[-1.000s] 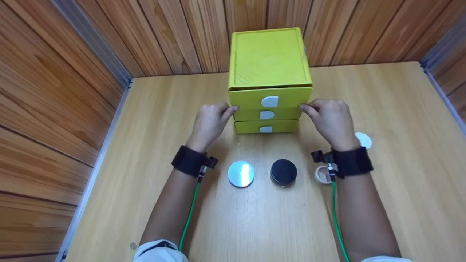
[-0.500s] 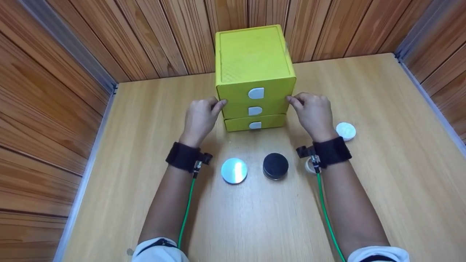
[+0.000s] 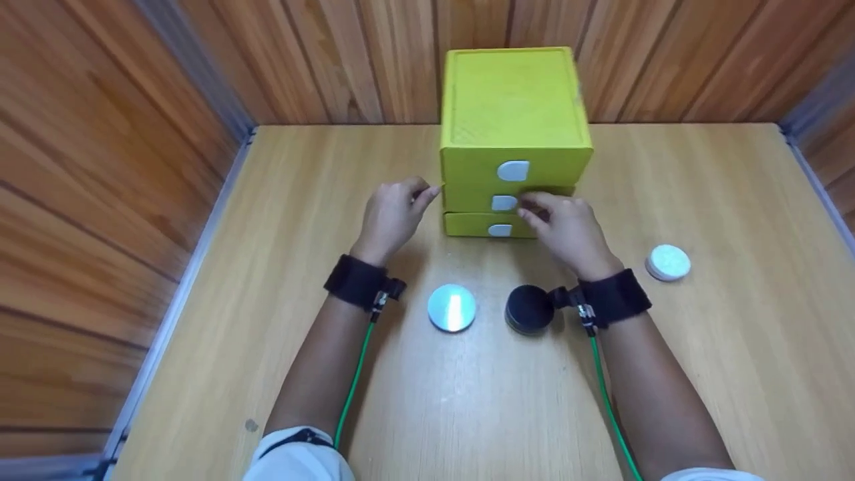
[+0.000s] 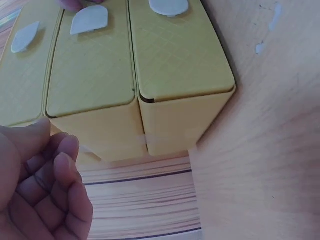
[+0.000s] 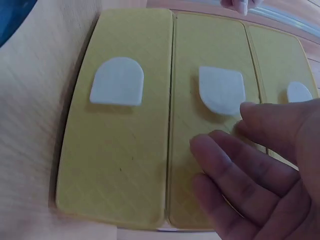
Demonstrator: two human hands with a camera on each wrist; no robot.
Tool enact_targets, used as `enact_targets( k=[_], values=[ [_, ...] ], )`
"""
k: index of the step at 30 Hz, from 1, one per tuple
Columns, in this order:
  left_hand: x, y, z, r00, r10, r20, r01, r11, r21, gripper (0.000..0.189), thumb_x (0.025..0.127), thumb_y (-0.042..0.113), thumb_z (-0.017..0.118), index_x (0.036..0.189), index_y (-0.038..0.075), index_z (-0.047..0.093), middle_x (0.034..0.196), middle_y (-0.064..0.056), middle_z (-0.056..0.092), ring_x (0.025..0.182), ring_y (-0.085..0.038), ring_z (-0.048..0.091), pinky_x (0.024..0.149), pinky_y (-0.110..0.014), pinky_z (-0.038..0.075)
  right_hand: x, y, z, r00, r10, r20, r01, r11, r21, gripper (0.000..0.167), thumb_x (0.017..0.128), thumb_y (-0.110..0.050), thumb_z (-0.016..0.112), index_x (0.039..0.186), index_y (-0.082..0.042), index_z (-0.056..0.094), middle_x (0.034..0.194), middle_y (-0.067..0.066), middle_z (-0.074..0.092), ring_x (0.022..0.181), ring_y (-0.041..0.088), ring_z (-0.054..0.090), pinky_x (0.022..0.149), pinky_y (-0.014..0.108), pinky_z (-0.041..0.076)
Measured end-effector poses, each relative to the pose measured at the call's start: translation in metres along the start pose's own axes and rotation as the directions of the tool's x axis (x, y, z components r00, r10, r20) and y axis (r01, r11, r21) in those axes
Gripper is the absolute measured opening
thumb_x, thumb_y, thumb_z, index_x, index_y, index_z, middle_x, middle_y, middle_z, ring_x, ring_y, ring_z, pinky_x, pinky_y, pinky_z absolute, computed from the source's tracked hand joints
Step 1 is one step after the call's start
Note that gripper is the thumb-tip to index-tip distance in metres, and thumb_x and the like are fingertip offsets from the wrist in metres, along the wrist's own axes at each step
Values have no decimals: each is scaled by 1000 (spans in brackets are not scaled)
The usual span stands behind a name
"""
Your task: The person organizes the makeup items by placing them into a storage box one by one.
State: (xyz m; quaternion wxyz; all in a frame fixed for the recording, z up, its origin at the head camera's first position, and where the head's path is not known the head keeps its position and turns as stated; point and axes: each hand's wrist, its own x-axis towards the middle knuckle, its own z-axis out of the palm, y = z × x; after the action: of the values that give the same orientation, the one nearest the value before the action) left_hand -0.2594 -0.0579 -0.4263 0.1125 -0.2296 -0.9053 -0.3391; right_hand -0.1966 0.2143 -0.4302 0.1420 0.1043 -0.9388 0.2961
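A yellow-green box with three drawers (image 3: 514, 100) stands at the back of the table, a white tab handle on each drawer front. All three fronts sit flush or nearly so. My left hand (image 3: 394, 214) is at the box's left edge, its thumb tip by the middle drawer's corner; its other fingers (image 4: 70, 195) curl loosely around nothing. My right hand (image 3: 568, 227) is before the middle drawer, thumb and fingers apart and bent. Its thumb tip lies close to the middle handle (image 5: 222, 90); whether they touch I cannot tell.
A shiny pale-blue disc (image 3: 451, 307) and a round black-lidded container (image 3: 530, 309) lie in front of the box. Farther right is a round white container (image 3: 668, 262). Wood-plank walls (image 3: 374, 60) enclose the back and sides.
The top drawer, slightly out at first, is now pushed in. My right hand has left the box's right edge and moved inward to the middle handle. My left hand stays at the left edge.
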Motion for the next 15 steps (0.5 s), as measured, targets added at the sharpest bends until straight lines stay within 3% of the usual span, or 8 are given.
enact_targets(
  k=[8,15],
  values=[
    [15,15,10,1000,19,-7,-20,999,-41,35,99,39,55,97,9,74,85,-1,71,70,-11,62,64,-25,49,3,10,-2,998,67,15,-68,993,97,21,93,-19,68,107,-4,70,93,8,72,83,22,65,72,37,50],
    [31,42,28,991,128,39,-125,990,-62,35,99,40,53,97,12,74,88,1,71,76,-11,64,69,-25,50,-30,16,-16,988,127,-91,-123,991,51,19,92,-22,69,100,-5,72,88,5,72,77,16,66,65,32,50]
  ],
)
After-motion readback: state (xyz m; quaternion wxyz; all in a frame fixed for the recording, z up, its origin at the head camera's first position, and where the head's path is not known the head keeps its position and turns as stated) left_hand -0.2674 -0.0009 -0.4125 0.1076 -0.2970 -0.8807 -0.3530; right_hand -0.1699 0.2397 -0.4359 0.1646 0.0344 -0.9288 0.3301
